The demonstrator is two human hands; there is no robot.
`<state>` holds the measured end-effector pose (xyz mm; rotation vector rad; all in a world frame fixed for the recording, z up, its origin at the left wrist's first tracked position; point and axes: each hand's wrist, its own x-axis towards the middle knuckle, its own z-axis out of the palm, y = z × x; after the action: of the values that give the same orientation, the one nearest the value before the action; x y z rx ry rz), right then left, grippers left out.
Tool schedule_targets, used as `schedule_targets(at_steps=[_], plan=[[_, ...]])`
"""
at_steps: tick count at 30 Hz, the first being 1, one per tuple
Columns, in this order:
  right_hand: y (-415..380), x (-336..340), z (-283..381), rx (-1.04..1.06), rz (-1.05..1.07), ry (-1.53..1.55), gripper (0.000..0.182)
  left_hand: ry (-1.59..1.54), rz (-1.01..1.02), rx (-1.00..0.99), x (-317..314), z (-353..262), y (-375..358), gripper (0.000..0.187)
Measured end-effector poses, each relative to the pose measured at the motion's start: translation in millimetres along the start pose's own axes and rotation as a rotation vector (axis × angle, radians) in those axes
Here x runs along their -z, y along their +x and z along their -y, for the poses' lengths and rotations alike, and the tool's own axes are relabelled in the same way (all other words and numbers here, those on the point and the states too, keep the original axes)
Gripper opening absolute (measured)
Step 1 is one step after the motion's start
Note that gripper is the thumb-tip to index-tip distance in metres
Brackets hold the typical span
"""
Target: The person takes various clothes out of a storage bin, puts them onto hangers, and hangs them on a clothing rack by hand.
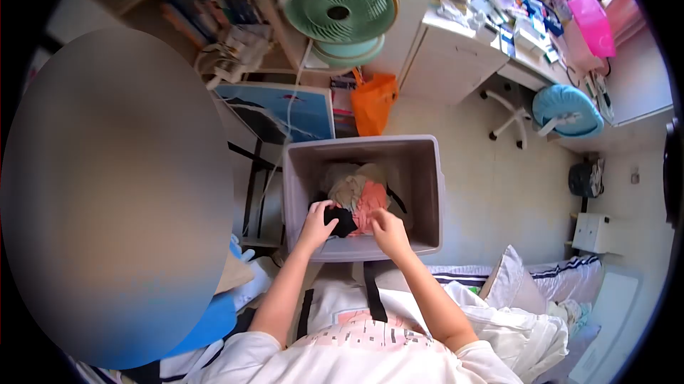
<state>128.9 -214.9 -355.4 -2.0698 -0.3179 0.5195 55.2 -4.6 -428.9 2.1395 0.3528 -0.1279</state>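
Note:
Inside a grey-mauve storage bin (363,247) lies a small heap of clothes. A coral-pink garment (370,201) is on the right of the heap, a beige one (347,190) at the back, and a black one (343,223) at the front left. My left hand (317,227) is over the near left part of the bin beside the black garment, its thumb spread away from the fingers. My right hand (389,230) is at the coral garment's right edge, fingers bunched together against the cloth. The fingertips' exact hold on it is partly hidden.
A green fan (340,10) stands beyond the bin, with an orange bag (374,102) and a blue picture (285,110) below it. At right are a blue-seated swivel chair (566,110) and a cluttered desk (431,17). Pillows (506,281) lie at the near right.

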Motion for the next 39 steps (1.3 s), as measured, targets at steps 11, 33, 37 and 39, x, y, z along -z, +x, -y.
schedule_targets(at_steps=[11, 33, 37, 39], plan=[[35, -43, -145, -0.07, 0.455, -0.443, 0.023, 0.548, 0.427, 0.833, -130, 119, 55, 0.109], [7, 17, 2, -0.091, 0.155, 0.683, 0.034, -0.969, -0.223, -0.036, 21, -63, -43, 0.055], [-3, 57, 52, 0.088, 0.009, 0.337, 0.026, -0.669, -0.362, -0.214, 56, -123, -33, 0.048], [-8, 66, 60, 0.205, -0.075, 0.267, 0.027, -0.545, -0.471, -0.298, 66, -137, -30, 0.048]])
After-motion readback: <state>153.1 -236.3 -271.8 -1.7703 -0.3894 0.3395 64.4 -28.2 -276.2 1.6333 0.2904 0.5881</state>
